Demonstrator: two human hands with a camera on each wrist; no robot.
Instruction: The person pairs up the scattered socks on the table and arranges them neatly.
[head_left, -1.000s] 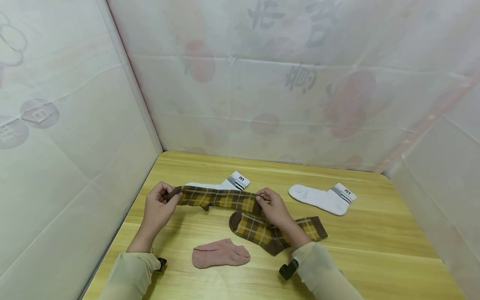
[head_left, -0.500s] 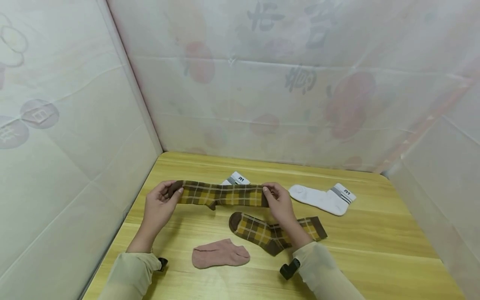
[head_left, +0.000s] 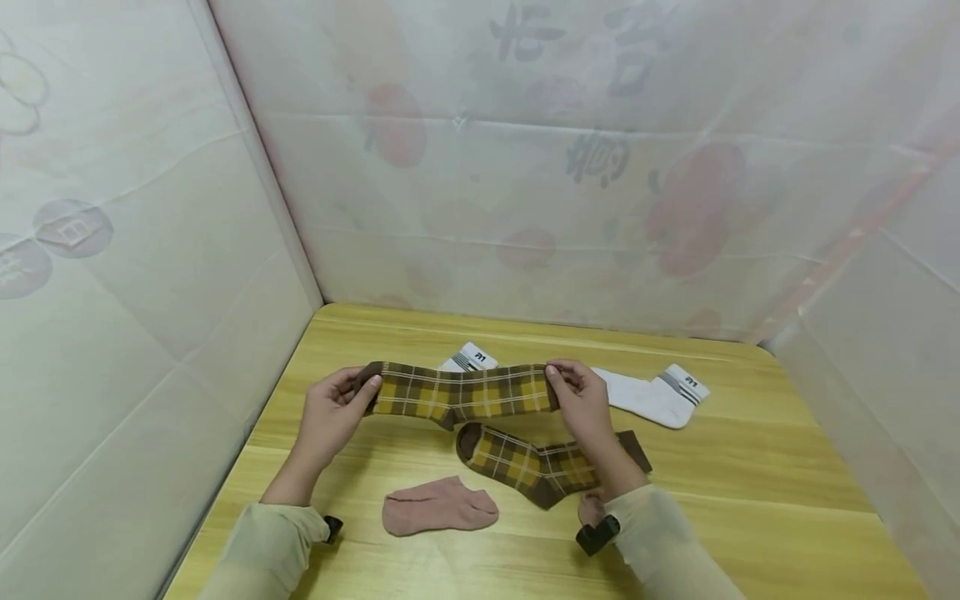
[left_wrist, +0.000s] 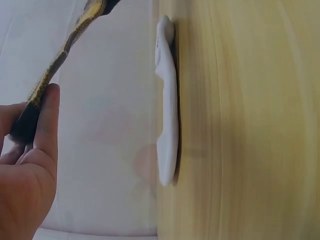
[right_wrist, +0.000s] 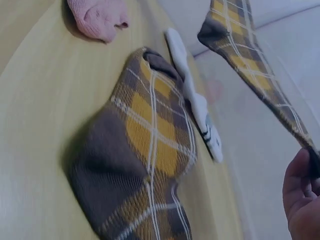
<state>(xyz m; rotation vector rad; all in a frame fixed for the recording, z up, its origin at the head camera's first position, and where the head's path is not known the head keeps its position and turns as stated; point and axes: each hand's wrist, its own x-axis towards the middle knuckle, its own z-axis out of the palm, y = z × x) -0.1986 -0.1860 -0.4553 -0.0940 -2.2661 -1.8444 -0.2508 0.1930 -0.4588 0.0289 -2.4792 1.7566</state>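
Note:
A brown and yellow plaid sock [head_left: 465, 393] is stretched level above the table between my two hands. At its dark brown toe, my left hand [head_left: 328, 418] pinches it between thumb and fingers. My right hand [head_left: 587, 410] pinches the cuff end the same way. Below lies a matching plaid sock [head_left: 513, 463], flat on the table, partly hidden by my right forearm. In the right wrist view, that lying sock's dark heel [right_wrist: 107, 155] shows up close, and the raised sock [right_wrist: 255, 65] runs down to my fingertips.
Behind the raised sock lies a white striped sock [head_left: 471, 358], mostly covered in the head view. Another white sock [head_left: 656, 398] lies farther right. A pink sock [head_left: 438, 507] is near the front, and a second pink piece [head_left: 590, 508] shows beside my right wrist. Fabric walls [head_left: 480, 208] enclose the wooden table [head_left: 750, 483].
Both hands have carried the plaid sock to the right, after lifting it and pulling it straighter. The pink piece beside my right wrist has come into sight.

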